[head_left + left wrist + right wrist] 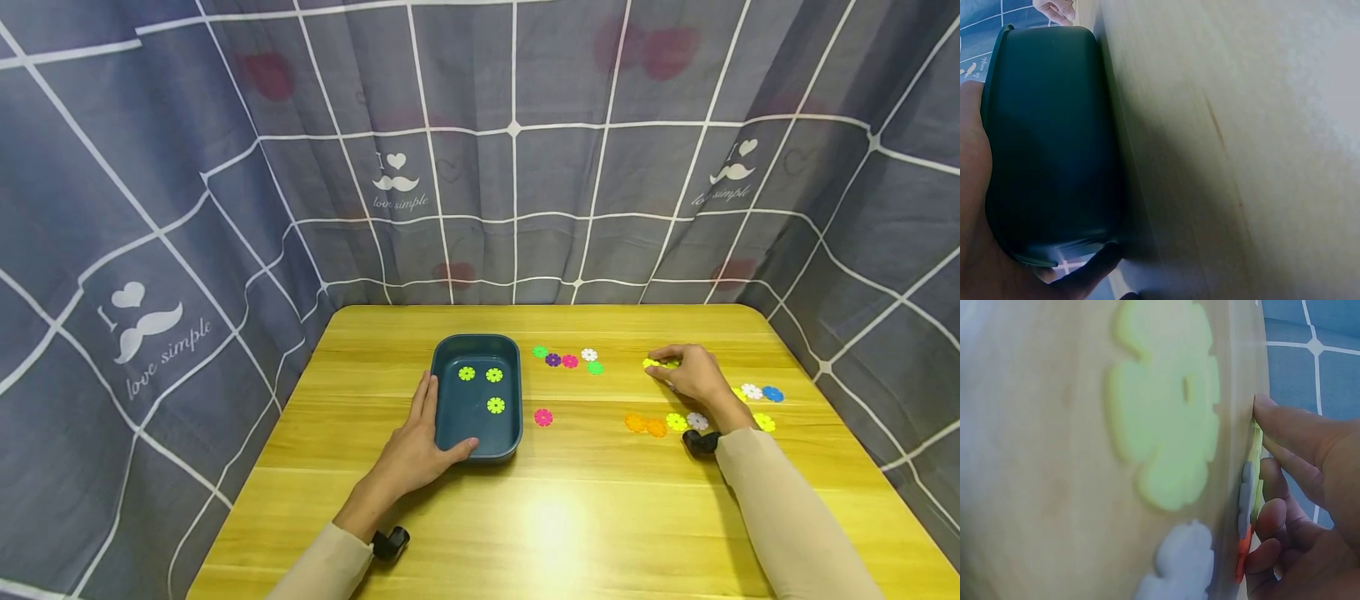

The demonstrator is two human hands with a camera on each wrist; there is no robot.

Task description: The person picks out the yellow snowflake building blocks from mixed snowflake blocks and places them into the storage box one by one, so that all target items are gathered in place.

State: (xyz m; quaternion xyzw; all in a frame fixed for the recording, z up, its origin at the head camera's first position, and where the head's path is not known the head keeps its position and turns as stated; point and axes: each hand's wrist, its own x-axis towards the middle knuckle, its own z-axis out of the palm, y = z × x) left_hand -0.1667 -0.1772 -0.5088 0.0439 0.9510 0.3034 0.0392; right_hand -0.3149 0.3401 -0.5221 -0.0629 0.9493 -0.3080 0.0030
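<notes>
Three yellow-green discs [496, 406] in tray [465, 433].
Tray is touched by outstretched left hand [416, 454]; yellow disc [649, 364] touched by right hand [693, 375], pinch cannot be told; loose discs [570, 362] strewn between; "love simple" printed on curtain [472, 183].

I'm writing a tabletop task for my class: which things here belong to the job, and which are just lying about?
Likely in the job:
tray
left hand, touching the tray
three yellow pieces inside the tray
right hand
yellow piece at that hand

Apparently lying about:
two orange pieces
blue piece
purple piece
two pink pieces
</notes>
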